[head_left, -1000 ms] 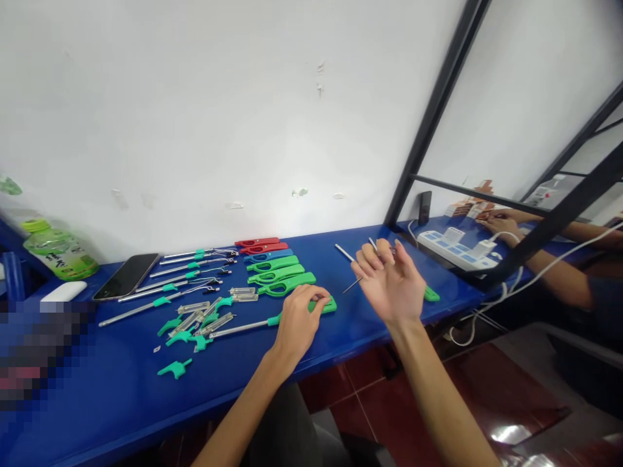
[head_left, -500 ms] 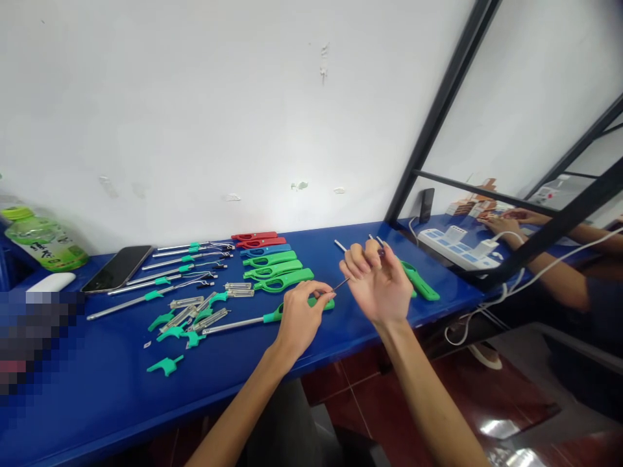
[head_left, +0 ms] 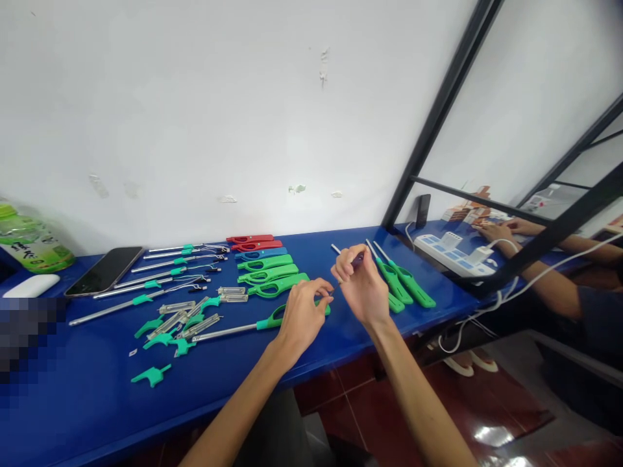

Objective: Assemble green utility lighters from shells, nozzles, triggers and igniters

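My right hand [head_left: 363,285] is closed around the dark handle of a screwdriver [head_left: 358,259], mostly hidden by the fingers. To its left, my left hand [head_left: 304,314] pinches thumb and fingertips together over something small that I cannot make out. Beneath the left hand lies a green gas lighter [head_left: 276,316] with a long metal tube, its body partly covered. Several finished-looking green lighters [head_left: 413,285] lie beyond my right hand. Left of the hands are green handle shells [head_left: 277,285], a blue one [head_left: 263,253] and red ones [head_left: 250,240].
Metal lighter tubes with wires [head_left: 119,311], clear fuel tanks [head_left: 202,324] and teal triggers [head_left: 152,376] lie at left on the blue table [head_left: 87,402]. A phone [head_left: 104,271] and a bottle [head_left: 34,243] stand farther left. A power strip [head_left: 455,256] and a co-worker's arms [head_left: 540,272] are at right.
My right hand has turned and closed more around the handle. The thin shaft seen between my hands no longer shows. The view has shifted slightly, uncovering more of the right-hand lighters.
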Tool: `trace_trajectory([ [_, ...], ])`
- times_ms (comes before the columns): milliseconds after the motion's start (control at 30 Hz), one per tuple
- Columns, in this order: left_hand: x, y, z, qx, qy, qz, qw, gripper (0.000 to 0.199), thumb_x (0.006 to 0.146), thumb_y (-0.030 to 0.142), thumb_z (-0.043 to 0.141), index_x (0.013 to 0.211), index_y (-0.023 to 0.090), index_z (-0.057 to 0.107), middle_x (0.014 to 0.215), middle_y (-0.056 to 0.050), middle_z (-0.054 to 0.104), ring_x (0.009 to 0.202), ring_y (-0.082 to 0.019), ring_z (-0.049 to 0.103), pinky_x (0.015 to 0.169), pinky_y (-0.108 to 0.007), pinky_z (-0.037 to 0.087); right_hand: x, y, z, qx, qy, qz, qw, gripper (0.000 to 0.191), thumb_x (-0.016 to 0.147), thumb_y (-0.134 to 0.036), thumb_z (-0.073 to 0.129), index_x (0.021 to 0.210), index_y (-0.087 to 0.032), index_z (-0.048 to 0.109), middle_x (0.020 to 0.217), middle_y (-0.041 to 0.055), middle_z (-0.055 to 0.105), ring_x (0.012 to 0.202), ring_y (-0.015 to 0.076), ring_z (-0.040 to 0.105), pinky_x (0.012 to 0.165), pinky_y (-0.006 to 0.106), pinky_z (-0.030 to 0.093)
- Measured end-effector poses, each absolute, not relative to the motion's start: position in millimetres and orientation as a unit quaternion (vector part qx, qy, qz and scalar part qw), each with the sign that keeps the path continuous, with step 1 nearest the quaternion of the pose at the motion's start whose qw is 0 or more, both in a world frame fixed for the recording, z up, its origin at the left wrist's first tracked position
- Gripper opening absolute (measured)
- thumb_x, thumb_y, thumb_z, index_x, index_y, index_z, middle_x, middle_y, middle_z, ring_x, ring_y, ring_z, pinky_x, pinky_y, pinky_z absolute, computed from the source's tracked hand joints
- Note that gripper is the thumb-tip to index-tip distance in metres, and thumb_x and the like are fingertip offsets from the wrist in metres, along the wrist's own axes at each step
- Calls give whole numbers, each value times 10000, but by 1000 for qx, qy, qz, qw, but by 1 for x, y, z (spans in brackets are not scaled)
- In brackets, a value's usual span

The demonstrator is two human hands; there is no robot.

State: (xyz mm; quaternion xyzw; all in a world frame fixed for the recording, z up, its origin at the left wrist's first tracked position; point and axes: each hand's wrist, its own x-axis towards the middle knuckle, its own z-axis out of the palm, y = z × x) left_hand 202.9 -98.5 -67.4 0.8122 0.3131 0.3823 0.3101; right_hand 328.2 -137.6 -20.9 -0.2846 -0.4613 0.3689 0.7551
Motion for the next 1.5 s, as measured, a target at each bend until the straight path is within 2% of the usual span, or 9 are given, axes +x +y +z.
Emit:
trace_trajectory([
  [433,200,-95,-85,864,341,294,228,229,915,33,686,1033,228,674,963,-11,764,944,-212,711,822,-315,511,325,-126,-58,-317,-481,382,722,378,1051,-581,506,881,-257,597,738,-27,404,611,148,358,595,297,379],
  [567,192,-102,-84,879,344,271,189,135,963,116,671,1053,207,714,1067,-56,764,1025,-250,691,908,-383,493,326,-126,-66,-351,-508,338,710,399,1037,-635,506,1008,-264,649,714,-37,429,610,147,406,603,298,414],
  [700,177,-112,-84,890,352,244,156,202,984,177,671,1176,183,733,1172,-97,738,1099,-307,652,972,-486,465,332,-134,-61,-406,-546,267,683,345,1031,-575,578,1058,-263,723,749,-5,607,708,171,562,719,330,499],
  [767,171,-114,-86,893,356,231,148,251,994,174,657,1235,189,726,1184,-96,732,1096,-301,648,968,-488,470,335,-140,-55,-439,-563,234,660,270,1022,-492,633,1051,-259,766,868,36,721,813,198,648,766,346,530],
  [867,163,-114,-89,897,359,219,137,281,1015,179,628,1278,219,718,1207,-84,722,1111,-276,643,979,-465,477,338,-146,-47,-478,-577,186,635,183,996,-392,691,1055,-266,808,1020,63,789,893,228,710,806,369,559],
  [1000,157,-115,-93,904,354,207,118,337,1031,152,578,1339,229,691,1242,-94,701,1146,-276,634,986,-460,489,332,-150,-40,-494,-599,131,616,131,934,-314,773,1050,-306,834,987,35,789,904,231,712,863,379,560],
  [1167,154,-118,-95,914,345,191,95,397,1041,131,537,1406,244,646,1265,-101,685,1154,-283,622,976,-464,498,329,-152,-36,-493,-660,126,553,289,1061,-304,571,1257,-331,782,1110,53,794,1016,241,734,888,392,586],
  [1333,154,-119,-96,913,358,182,71,406,1050,159,527,1423,276,634,1241,-111,677,1122,-302,610,966,-497,477,334,-150,-36,-524,-631,58,569,150,963,-332,744,1084,-326,832,945,45,734,852,228,678,801,382,567],
  [1500,151,-120,-96,911,368,176,59,454,1036,129,506,1435,312,623,1198,-112,655,1083,-304,606,932,-495,475,338,-152,-34,-512,-664,106,534,296,1076,-328,551,1280,-354,764,1135,58,761,1005,240,718,887,399,577],
])
